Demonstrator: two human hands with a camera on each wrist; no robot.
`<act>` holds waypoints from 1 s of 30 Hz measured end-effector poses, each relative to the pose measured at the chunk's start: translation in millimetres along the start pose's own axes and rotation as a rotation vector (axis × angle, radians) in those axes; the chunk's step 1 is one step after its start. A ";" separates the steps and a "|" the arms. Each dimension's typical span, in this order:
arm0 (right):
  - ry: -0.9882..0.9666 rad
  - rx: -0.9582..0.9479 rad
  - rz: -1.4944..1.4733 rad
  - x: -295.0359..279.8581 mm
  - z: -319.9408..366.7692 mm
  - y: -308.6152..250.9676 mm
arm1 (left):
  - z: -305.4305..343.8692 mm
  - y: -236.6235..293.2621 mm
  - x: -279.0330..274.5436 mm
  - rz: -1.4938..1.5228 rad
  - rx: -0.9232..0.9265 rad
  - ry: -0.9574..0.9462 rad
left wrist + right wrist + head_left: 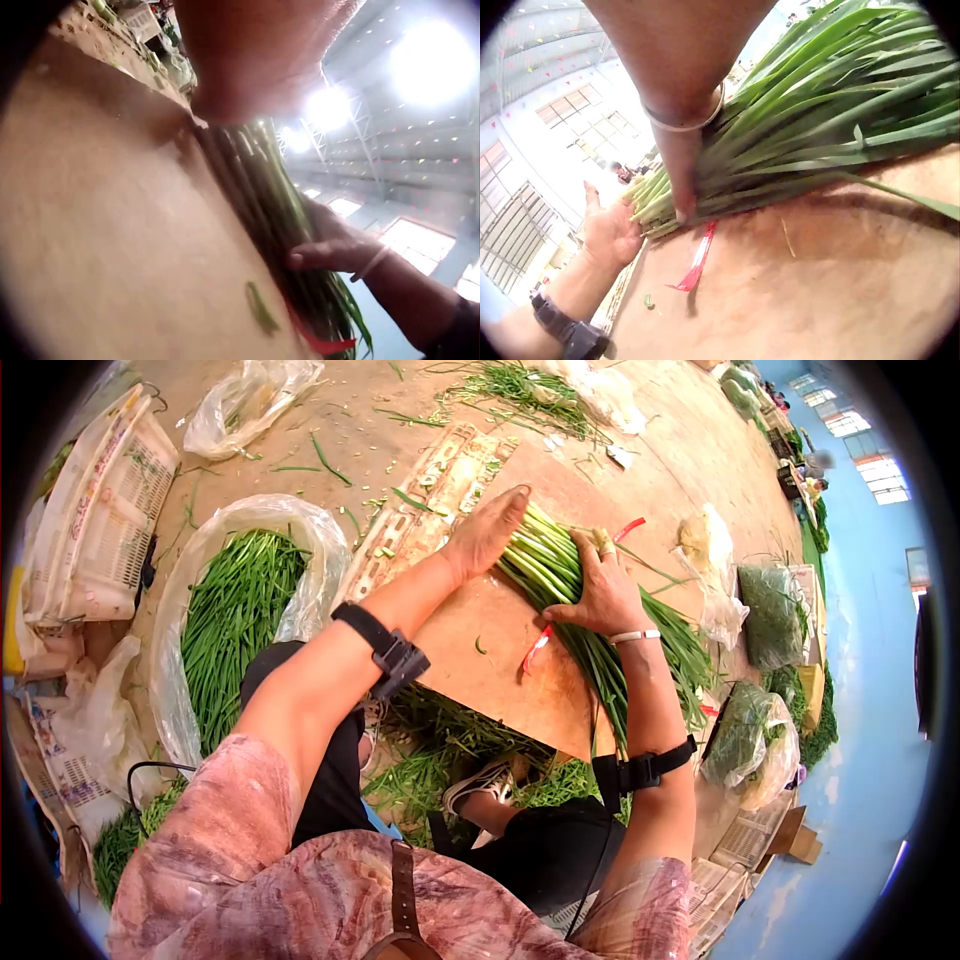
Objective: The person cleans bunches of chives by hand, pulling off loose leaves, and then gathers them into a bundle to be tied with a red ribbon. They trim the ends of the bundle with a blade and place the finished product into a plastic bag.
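Observation:
A thick bunch of garlic chives point(540, 560) lies across a brown board point(470, 655), pale stem ends toward the left and green leaves trailing right. My right hand point(608, 598) grips the bunch from above, thumb on the near side and fingers over the far side. Against the stem ends rests my left hand point(487, 535), its palm flat; the right wrist view shows this left hand point(609, 232) with fingers straight. A red tape strip point(536, 650) sticks out from under the bunch, also visible as a red strip point(697, 259) in the right wrist view.
A plastic-lined container of loose chives point(240, 630) stands at the left. Crates point(110, 510) are stacked beyond it. Loose trimmings point(430, 770) cover the floor below the board. Bagged greens point(770, 615) stand at the right by a blue wall point(865, 590).

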State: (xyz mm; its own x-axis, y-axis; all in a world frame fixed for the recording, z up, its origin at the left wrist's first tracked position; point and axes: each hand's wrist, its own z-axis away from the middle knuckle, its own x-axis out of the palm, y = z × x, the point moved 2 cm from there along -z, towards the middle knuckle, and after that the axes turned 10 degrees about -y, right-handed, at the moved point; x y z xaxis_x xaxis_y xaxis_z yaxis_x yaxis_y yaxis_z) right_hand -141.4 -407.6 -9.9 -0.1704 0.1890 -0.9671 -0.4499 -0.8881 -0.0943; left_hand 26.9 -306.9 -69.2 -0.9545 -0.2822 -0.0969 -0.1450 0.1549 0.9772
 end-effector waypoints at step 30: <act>0.131 -0.117 -0.374 -11.1 -35.3 8.2 | 54.0 24.9 15.4 -0.743 0.235 0.146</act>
State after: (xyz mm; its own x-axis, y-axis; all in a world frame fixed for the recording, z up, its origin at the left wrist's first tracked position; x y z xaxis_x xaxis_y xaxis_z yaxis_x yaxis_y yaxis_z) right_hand -112.2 -431.8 -8.3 0.1020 0.4596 -0.8822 -0.3556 -0.8114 -0.4638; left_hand -5.4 -256.3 -56.5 -0.5449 -0.5091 -0.6663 -0.7974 0.0687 0.5996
